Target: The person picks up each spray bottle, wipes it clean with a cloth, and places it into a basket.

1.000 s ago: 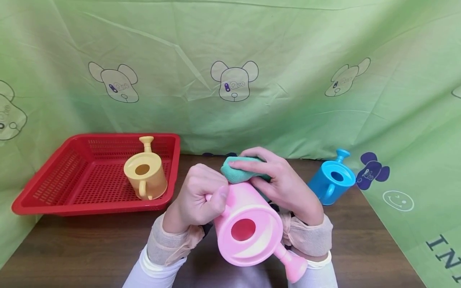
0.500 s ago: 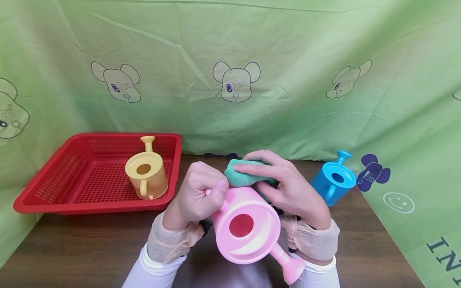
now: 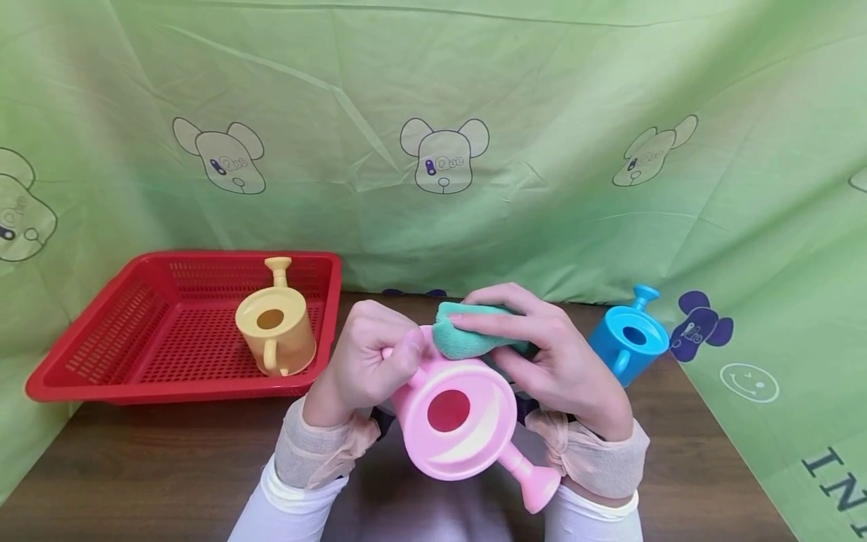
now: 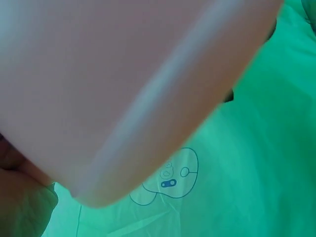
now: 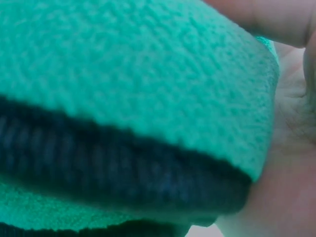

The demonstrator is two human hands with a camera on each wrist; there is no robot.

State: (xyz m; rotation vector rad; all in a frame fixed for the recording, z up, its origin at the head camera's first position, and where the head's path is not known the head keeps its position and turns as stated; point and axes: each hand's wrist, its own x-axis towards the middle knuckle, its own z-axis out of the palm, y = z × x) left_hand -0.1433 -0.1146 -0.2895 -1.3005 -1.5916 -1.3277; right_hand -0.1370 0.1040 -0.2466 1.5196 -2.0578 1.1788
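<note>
My left hand (image 3: 372, 365) grips the handle of a pink watering can (image 3: 467, 452), which is held up off the table with its open top facing me and its spout pointing down to the right. In my right hand (image 3: 549, 354) is a folded green cloth (image 3: 463, 336), pinched between fingers and thumb and pressed to the can's side near the handle. Up close in the right wrist view, the cloth (image 5: 148, 69) shows a dark edge band. The can's wall (image 4: 113, 89) fills most of the left wrist view, blurred.
A red plastic basket (image 3: 183, 388) stands at the left, holding a yellow watering can (image 3: 287, 331). To the right a blue watering can (image 3: 630, 342) stands on the brown wooden table (image 3: 691, 467). A green printed curtain (image 3: 325, 150) hangs behind and along the right.
The pink can has shifted slightly up and left in view, and its spout with it. My right hand and the cloth have slid rightward and a little down along the can's side.
</note>
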